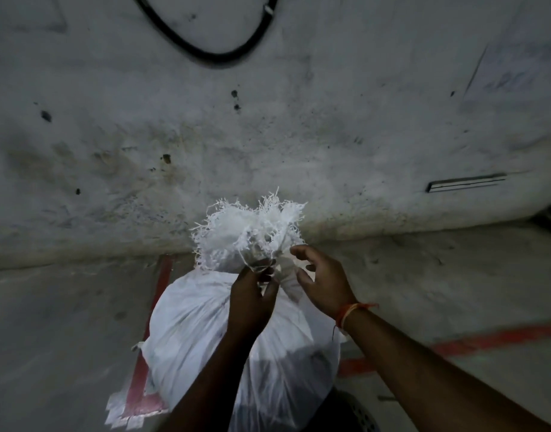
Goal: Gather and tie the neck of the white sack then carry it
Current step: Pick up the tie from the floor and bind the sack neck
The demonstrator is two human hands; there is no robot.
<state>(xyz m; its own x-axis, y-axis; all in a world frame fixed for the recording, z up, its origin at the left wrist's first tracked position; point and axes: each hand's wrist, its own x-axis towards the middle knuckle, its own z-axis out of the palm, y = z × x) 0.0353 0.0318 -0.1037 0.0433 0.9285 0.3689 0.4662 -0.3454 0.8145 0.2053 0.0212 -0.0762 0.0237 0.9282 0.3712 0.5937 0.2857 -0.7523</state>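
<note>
**Tying Off the Sack Neck**

**Wall and floor.** The stained grey wall (268, 135) fills the view from 9 through 12 to 3 o'clock. The concrete floor (65, 322) carries red painted lines (486, 338) at 4 and 8 o'clock. A black cable (205, 54) loops on the wall at 12 o'clock. Judged from this layout, there is free floor on both sides for the later carry.

**Sack.** The white sack (190, 332) stands upright on the floor, centre to 6 o'clock, full and rounded. Its neck (286, 285) is already gathered into a narrow waist, with the frayed top (246, 229) fanning out above at 12 o'clock of the hands.

**Hands.** The left hand (249, 304) sits on the 9 o'clock side of the neck; its fingers (261, 272) are curled and pinch a thin white string (252, 265) close against the gathers. The right hand (322, 282) is at the 3 o'clock side; its fingers (299, 252) are loosely curled and spread, touching or just beside the neck. Whether they hold the other string end cannot be told. An orange thread (349, 310) circles the right wrist.

**Procedure (judgement).**
1. Keep the left pinch tight so the gathers do not loosen.
2. Take the free string end with the right hand.
3. Seat the wrap below the frayed top, where the neck is narrowest.
4. Pull both ends outward, toward 9 and 3 o'clock, evenly.
5. The thin string may snap or slip; tighten steadily, not sharply.
</note>
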